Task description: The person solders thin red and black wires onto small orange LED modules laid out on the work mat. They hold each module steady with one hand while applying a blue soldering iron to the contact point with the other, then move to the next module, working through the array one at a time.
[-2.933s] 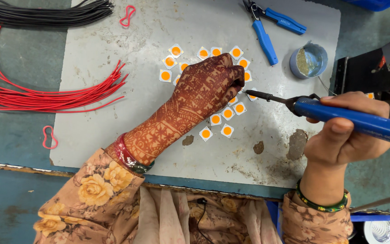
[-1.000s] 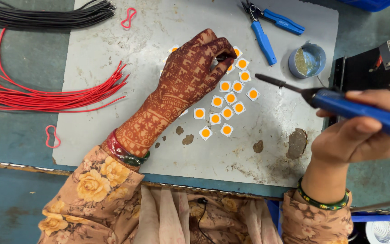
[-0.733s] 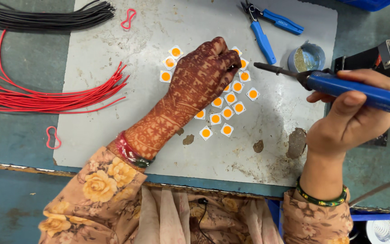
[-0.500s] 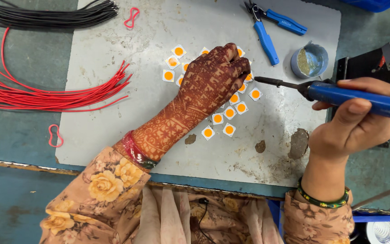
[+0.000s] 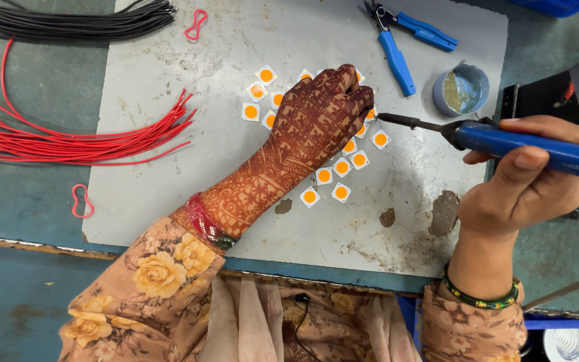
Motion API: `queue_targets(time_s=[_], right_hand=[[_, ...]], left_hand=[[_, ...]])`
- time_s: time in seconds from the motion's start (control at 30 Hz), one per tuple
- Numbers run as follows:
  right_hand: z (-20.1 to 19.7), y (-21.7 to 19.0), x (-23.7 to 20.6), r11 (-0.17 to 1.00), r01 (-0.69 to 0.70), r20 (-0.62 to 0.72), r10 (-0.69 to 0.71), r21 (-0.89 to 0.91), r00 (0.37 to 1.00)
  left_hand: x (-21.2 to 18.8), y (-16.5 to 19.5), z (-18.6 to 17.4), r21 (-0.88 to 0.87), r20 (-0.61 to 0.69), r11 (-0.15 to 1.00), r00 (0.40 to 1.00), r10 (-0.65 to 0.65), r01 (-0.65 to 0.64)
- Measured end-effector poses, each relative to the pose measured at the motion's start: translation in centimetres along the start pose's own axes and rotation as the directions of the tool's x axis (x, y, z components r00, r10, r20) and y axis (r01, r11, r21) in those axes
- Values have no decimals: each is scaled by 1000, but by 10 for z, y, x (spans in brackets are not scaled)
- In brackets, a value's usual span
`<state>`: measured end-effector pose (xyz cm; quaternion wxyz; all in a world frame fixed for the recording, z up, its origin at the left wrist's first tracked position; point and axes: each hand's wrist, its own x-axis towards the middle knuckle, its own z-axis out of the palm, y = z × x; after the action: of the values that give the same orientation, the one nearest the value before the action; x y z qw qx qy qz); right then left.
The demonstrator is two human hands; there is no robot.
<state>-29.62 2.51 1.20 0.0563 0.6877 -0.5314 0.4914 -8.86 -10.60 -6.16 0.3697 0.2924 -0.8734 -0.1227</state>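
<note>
Your left hand (image 5: 323, 114) lies palm-down and flat on the grey, stained work mat (image 5: 169, 60), fingers close together and pressing on the cluster of small white square chips with orange round centres (image 5: 333, 174). It grips nothing; some chips are hidden under it, others show at its far-left side and trail away towards you on its right. One chip (image 5: 381, 139) sits just right of your fingertips.

Your right hand (image 5: 527, 191) is wrapped around the blue-handled soldering iron (image 5: 537, 147), thumb along the near side and fingers curled over the top. The iron lies almost level, its dark metal tip (image 5: 387, 118) pointing left and ending just beside the fingertips of your left hand, above the chips at that edge. You cannot tell whether the tip touches a chip.

On the far side of the mat lie blue-handled pliers (image 5: 403, 37), and to their right a small round blue tin with greyish paste (image 5: 461, 89). A black stand with a metal part (image 5: 564, 94) sits at the far right, behind the iron. Left of the mat lies a bundle of red wires (image 5: 68, 141), with a bundle of black wires (image 5: 68, 20) beyond it.
</note>
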Motion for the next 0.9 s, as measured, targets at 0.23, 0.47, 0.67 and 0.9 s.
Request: queue_targets(time_s=[0.23, 0.47, 0.67, 0.9], right_hand=[[2, -3, -3, 999, -40, 6, 40, 20, 999], [2, -3, -5, 999, -46, 19, 46, 22, 999], [1, 0, -5, 999, -28, -25, 29, 47, 999], [4, 0, -4, 994, -57, -74, 64, 94, 995]], left_hand=[[0, 2, -2, -18, 14, 1000, 1000, -21, 21], [1, 1, 2, -9, 14, 1000, 999, -28, 29], [0, -3, -6, -84, -71, 995, 996, -51, 45], [-1, -25, -28, -143, 57, 956, 967, -250, 256]])
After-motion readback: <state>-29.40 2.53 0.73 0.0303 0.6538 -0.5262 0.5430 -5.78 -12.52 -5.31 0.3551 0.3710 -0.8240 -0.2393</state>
